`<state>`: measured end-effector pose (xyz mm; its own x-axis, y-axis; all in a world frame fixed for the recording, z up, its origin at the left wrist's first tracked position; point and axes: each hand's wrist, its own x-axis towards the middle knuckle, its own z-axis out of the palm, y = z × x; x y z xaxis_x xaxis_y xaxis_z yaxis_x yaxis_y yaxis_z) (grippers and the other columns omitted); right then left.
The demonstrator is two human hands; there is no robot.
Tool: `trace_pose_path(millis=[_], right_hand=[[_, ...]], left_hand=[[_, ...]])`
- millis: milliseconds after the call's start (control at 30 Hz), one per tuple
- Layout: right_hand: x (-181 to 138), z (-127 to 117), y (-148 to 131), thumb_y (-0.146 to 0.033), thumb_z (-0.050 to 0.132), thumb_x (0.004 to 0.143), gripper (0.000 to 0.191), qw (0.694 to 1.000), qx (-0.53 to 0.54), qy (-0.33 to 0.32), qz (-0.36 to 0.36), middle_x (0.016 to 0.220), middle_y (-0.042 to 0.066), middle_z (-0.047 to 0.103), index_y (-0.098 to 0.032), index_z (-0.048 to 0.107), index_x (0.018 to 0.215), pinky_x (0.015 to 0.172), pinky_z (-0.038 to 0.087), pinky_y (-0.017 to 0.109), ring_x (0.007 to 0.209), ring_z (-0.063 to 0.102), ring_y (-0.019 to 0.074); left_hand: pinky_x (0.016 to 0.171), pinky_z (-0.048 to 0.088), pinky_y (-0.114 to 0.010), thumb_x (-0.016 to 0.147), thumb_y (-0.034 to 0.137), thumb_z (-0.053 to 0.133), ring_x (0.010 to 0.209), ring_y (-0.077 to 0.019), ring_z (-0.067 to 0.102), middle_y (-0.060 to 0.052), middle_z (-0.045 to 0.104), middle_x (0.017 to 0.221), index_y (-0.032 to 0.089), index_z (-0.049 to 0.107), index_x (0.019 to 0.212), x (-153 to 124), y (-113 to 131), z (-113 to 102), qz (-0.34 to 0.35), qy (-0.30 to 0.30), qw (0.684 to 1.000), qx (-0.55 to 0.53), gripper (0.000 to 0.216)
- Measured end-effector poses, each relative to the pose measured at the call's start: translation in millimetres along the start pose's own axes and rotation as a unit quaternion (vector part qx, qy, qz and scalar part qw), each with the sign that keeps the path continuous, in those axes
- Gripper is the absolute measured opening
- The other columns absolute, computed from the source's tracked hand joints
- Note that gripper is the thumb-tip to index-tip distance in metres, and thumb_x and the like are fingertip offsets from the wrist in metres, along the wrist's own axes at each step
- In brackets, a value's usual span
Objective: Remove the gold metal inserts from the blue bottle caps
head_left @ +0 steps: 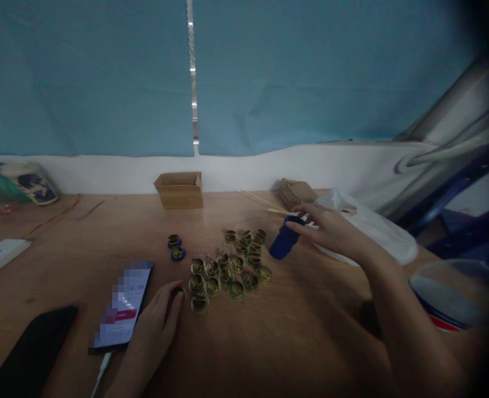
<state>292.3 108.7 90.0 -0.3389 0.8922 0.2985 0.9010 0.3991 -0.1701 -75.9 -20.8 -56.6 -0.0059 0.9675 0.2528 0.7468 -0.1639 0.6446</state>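
My left hand [159,312] rests on the table beside the phone, its fingers closed around a small round gold-coloured metal piece [180,295]. To its right lies a group of similar round gold pieces [212,286], each with a raised bar across it. Two gold pieces seated on blue round bases [178,254] sit further back on the left. My right hand [323,225] has its fingertips closed at the top of a tilted stack of blue round parts [282,243]. Whether the stack's lower end touches the table, I cannot tell.
A lit phone [124,309] with a white cable and a black flat object [32,354] lie at left. Behind stand an open cardboard box [181,196] and a brown package [297,192] near thin sticks. A white plastic bag [377,237] and a clear tub [447,293] are at right.
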Motion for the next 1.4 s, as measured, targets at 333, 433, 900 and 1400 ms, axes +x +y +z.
trace_pose_path(millis=[333, 433, 900, 1400], right_hand=[[-48.8, 1.3, -62.2, -0.032, 0.045, 0.093, 0.019, 0.981, 0.007, 0.188, -0.048, 0.100, 0.012, 0.063, -0.021, 0.057, 0.104, 0.085, 0.049, 0.044, 0.095, 0.061, 0.0280], [-73.9, 29.4, -90.2, -0.026, 0.048, 0.092, 0.016, 0.980, 0.090, 0.163, -0.063, 0.099, 0.010, 0.064, -0.021, 0.056, 0.104, 0.083, 0.051, 0.041, 0.094, 0.063, 0.0253], [-122.2, 98.3, -130.2, -0.020, 0.047, 0.092, 0.014, 0.956, 0.280, 0.088, 0.015, 0.092, 0.005, 0.069, -0.022, 0.061, 0.096, 0.076, 0.057, 0.036, 0.085, 0.069, 0.0208], [-104.8, 93.9, -167.2, -0.014, 0.056, 0.086, 0.037, 0.906, 0.412, 0.099, 0.006, 0.090, 0.000, 0.060, -0.027, 0.047, 0.119, 0.074, 0.051, 0.029, 0.080, 0.061, 0.0158]], left_hand=[[0.091, 0.047, -0.041, 0.095, 0.022, 0.036, 0.113, -0.0276, 0.058, -0.014, 0.059, 0.125, 0.019, 0.048, 0.123, 67.3, 19.5, -28.9, 0.039, -0.057, 0.972, 0.226, 0.031], [0.083, 0.049, -0.039, 0.091, 0.016, 0.040, 0.103, -0.0283, 0.062, -0.015, 0.062, 0.118, 0.017, 0.052, 0.118, 93.9, 17.3, -22.1, 0.026, -0.074, 0.964, 0.253, 0.030], [0.086, 0.050, -0.043, 0.087, 0.022, 0.061, 0.099, -0.0235, 0.062, -0.009, 0.064, 0.108, 0.013, 0.061, 0.103, 101.0, 14.2, -6.8, 0.009, -0.082, 0.970, 0.229, 0.018], [0.089, 0.048, -0.032, 0.085, 0.034, 0.062, 0.102, -0.0213, 0.062, -0.007, 0.064, 0.110, 0.023, 0.058, 0.113, 1.2, 109.2, 26.1, -0.073, 0.050, 0.819, -0.567, 0.030]])
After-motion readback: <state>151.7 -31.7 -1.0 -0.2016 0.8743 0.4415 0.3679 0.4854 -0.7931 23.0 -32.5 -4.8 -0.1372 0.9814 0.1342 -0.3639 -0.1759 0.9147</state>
